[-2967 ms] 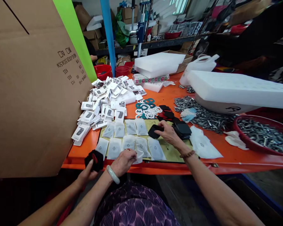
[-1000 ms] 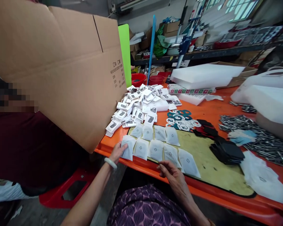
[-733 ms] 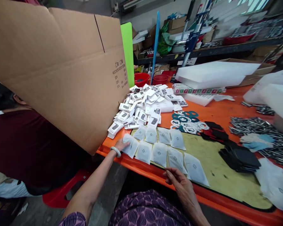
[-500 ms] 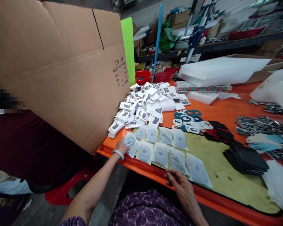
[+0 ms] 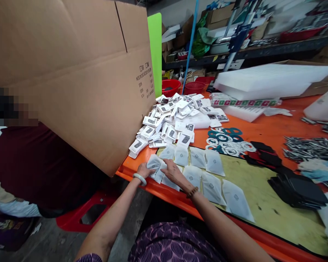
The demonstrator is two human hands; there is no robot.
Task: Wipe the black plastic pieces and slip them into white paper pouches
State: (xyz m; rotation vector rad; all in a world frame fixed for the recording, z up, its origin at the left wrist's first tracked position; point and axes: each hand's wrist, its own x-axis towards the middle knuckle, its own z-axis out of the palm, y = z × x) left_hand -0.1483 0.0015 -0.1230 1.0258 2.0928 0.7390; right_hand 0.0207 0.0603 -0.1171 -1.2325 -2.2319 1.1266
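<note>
A white pouch is held at its left edge by the left hand and met at its right side by the right hand, whose grip is partly hidden. Further pouches are laid in two rows along a khaki mat, on which black flat pieces are stacked. Behind, white boxes are heaped beside a carton; rings are strewn on the orange table.
</note>
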